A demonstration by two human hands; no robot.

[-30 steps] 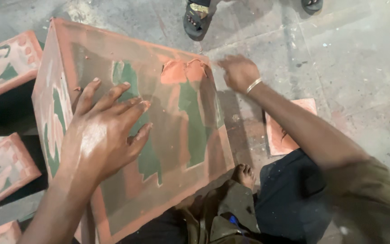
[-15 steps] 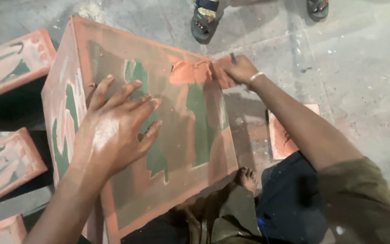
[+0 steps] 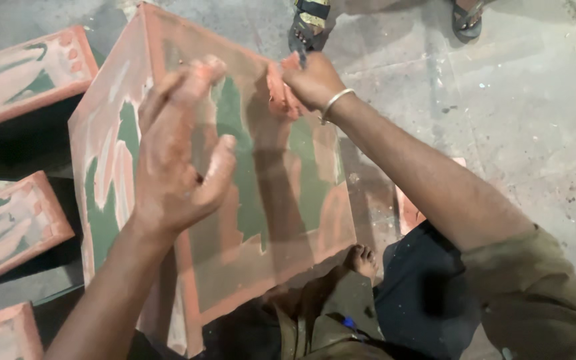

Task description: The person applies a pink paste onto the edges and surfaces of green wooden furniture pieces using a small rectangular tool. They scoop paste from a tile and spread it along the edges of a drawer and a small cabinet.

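- A large square block [image 3: 261,200], painted in terracotta red and green, is seen tilted on the grey concrete floor [image 3: 521,133], directly in front of the person.
- The left hand [image 3: 178,157] is raised over the block's top face, near its upper left part; fingers are spread and loosely curled, nothing is held. Whether the palm touches the surface cannot be told.
- The right hand [image 3: 311,80] is placed at the far edge of the block, closed around a small reddish wad [image 3: 280,90] that is pressed against the painted face. A metal bangle [image 3: 333,103] is worn at that wrist.
- The block's top face is covered with a dusty reddish film through which irregular green shapes show; a red border is noted along its edges. The left side face carries the same red and green with pale streaks.
- Both hands are smeared with reddish pigment.
- Similar painted blocks [image 3: 25,73] are noted at the left, well apart from the hands.
- A bare foot [image 3: 365,259] is seen just beside the block's near right corner.
- Sandalled feet [image 3: 308,27] of another person are seen at the top edge, beyond the block.
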